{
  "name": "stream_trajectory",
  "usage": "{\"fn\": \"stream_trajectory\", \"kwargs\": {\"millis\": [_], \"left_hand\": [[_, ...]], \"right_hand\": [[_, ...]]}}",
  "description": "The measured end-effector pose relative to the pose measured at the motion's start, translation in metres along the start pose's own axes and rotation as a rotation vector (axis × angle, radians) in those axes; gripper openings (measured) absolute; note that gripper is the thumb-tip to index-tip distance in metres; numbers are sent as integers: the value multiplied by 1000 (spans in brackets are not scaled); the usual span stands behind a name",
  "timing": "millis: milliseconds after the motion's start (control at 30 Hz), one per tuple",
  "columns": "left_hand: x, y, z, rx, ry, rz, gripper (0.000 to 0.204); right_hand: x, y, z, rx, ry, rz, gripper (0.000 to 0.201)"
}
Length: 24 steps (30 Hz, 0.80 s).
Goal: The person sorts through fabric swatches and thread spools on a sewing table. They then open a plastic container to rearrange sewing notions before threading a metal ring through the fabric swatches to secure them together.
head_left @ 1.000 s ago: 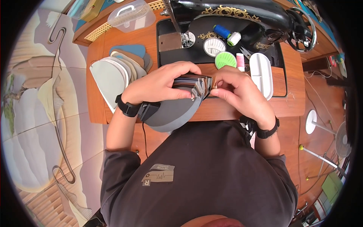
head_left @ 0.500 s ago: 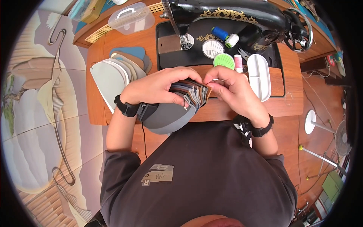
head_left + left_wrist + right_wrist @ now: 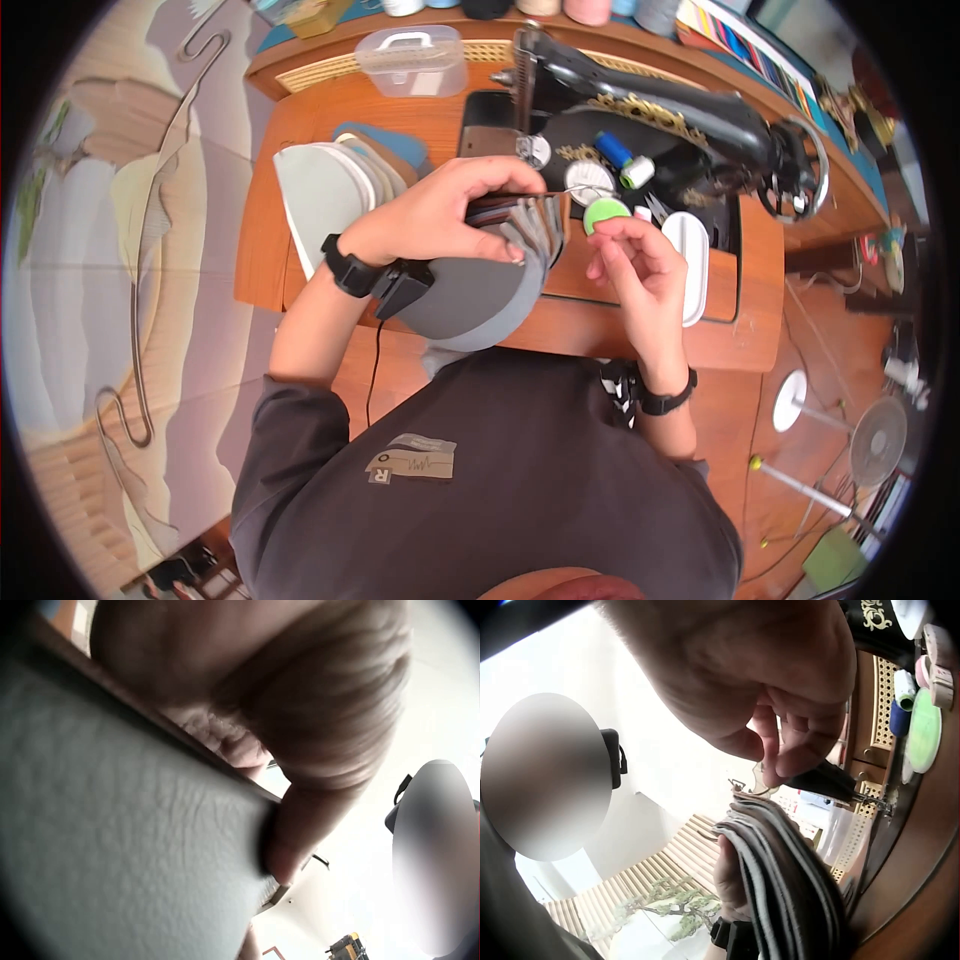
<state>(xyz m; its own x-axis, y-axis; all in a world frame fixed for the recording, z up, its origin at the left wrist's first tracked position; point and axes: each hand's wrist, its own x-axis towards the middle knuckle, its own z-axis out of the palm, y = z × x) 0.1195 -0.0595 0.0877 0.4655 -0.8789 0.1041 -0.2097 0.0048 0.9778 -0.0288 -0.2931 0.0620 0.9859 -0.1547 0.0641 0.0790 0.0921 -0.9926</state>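
A thick stack of leather-like swatches [image 3: 470, 285], grey on top with brown and dark layers below, is gripped by my left hand [image 3: 425, 215], thumb on the top face, fingers at the far edge. In the left wrist view a grainy grey swatch [image 3: 142, 817] fills the lower left, the thumb pressing its edge. A thin silvery strand [image 3: 590, 188] runs out from the stack's right corner. Just right of that corner, my right hand [image 3: 645, 280] holds thumb and index fingertips together. In the right wrist view the strand [image 3: 739, 784] lies close to those fingertips; whether they pinch it I cannot tell.
Behind the hands stands a black sewing machine [image 3: 660, 110]. Thread spools [image 3: 622, 160], a green needle disc [image 3: 605, 212] and a white tray [image 3: 686, 285] lie to the right. More swatches [image 3: 335, 185] lie at the left, below a clear plastic box [image 3: 412, 62].
My right hand has drawn away from the stack's corner, to the right and toward the body. The silvery strand now shows at the corner. My left hand keeps its grip; the head view has shifted.
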Motion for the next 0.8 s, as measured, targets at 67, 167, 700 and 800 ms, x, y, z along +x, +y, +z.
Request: {"fn": "stream_trajectory", "kwargs": {"millis": [67, 167, 700, 800], "left_hand": [[0, 3, 3, -49, 55, 19, 61], [-7, 19, 7, -43, 145, 65, 64], [-29, 51, 21, 355, 328, 245, 66], [-66, 19, -59, 802, 689, -8, 57]], "right_hand": [[1, -3, 5, -25, -65, -9, 21], [2, -1, 8, -262, -171, -223, 58], [-2, -17, 7, -198, -99, -212, 80], [-4, -12, -4, -171, -45, -202, 79]]}}
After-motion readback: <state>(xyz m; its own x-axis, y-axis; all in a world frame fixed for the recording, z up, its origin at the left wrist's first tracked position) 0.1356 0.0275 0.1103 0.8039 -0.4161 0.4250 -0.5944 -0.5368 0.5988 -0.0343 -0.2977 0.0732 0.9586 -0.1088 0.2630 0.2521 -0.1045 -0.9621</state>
